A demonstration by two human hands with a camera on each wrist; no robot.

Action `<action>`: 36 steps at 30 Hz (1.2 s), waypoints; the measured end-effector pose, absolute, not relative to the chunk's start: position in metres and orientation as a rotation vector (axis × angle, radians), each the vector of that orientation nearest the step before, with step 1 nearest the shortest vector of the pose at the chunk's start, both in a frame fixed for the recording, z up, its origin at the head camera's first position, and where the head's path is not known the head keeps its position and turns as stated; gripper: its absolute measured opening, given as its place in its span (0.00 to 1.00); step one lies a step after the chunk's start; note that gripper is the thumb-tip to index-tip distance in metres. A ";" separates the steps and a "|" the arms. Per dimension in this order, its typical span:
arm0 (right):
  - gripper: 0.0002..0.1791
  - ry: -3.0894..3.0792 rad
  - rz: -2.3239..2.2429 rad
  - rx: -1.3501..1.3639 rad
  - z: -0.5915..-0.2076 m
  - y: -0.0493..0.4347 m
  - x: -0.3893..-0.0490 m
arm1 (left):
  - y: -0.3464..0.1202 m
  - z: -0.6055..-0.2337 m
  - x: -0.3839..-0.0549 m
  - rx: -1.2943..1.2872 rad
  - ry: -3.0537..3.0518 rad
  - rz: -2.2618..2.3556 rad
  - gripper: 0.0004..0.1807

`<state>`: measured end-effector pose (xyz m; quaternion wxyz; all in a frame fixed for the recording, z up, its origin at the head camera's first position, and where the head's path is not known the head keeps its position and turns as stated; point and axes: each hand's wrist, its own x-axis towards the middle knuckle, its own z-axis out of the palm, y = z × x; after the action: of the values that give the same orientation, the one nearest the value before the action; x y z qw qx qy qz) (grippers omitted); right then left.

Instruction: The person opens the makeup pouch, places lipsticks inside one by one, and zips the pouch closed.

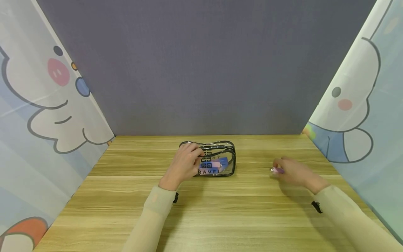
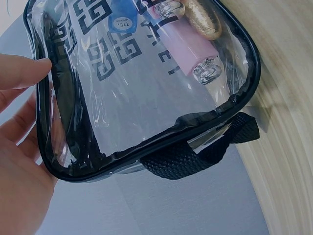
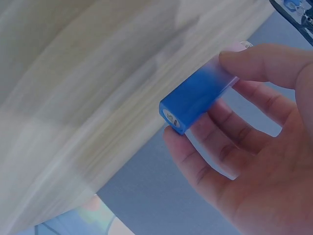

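Observation:
A clear plastic pouch (image 1: 226, 172) with black piping and black lettering stands on the table. My left hand (image 1: 185, 161) grips its top edge, thumb on the near side and fingers behind. In the left wrist view, the pouch holds a blue lipstick (image 2: 122, 18) with a round label, a pink tube (image 2: 188, 46) with a clear ridged end, and a gold-coloured piece (image 2: 203, 18). To the right of the pouch, my right hand (image 1: 294, 171) pinches another lipstick (image 3: 195, 98), square-sided and fading from blue to pink, between thumb and fingers.
The wood-grain table (image 1: 239, 217) ends at a grey panel (image 1: 207, 70) behind the pouch. Cartoon-printed curtains (image 1: 28, 147) flank it on both sides. A black fabric loop (image 2: 186, 161) sticks out from the pouch's end.

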<state>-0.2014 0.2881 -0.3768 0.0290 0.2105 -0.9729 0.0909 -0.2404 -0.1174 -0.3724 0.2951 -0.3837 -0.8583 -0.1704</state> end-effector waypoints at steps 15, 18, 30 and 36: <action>0.10 -3.029 0.363 0.679 -0.353 0.264 -0.210 | -0.118 -0.373 -0.240 -1.030 -2.294 -0.454 0.07; 0.10 -3.024 0.365 0.672 -0.349 0.259 -0.211 | -0.118 -0.373 -0.240 -1.030 -2.293 -0.457 0.07; 0.09 -2.990 0.345 0.723 -0.334 0.241 -0.216 | -0.117 -0.373 -0.240 -1.023 -2.279 -0.461 0.08; 0.11 -2.982 0.310 0.701 -0.327 0.232 -0.219 | -0.118 -0.373 -0.240 -1.029 -2.275 -0.463 0.08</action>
<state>-0.2191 0.2318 -0.3269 0.0313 0.2276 -0.9680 0.1007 -0.2404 -0.1178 -0.3732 0.2963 -0.3871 -0.8556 -0.1743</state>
